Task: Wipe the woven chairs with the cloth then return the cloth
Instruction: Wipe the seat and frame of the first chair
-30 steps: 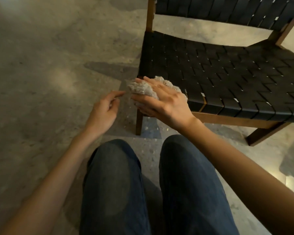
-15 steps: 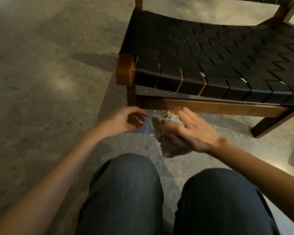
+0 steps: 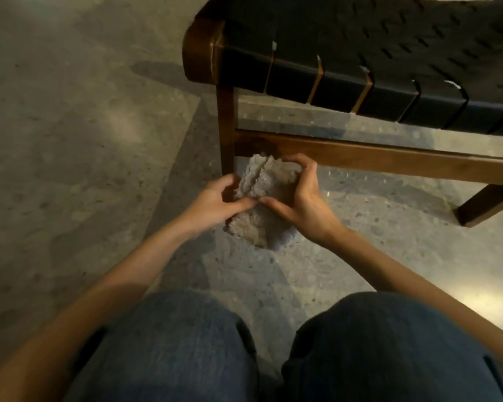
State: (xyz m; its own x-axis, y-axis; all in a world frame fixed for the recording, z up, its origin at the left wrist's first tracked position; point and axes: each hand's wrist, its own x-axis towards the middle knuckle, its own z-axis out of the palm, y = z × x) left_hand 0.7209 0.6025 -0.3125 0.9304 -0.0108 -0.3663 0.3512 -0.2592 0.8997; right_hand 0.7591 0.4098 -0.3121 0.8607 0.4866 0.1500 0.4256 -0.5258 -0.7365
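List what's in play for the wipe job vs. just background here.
In play:
- cloth, held by both hands
- left hand, gripping its left edge
- right hand, gripping its right side
- chair, woven seat, wooden frame

Background:
- floor
- jeans
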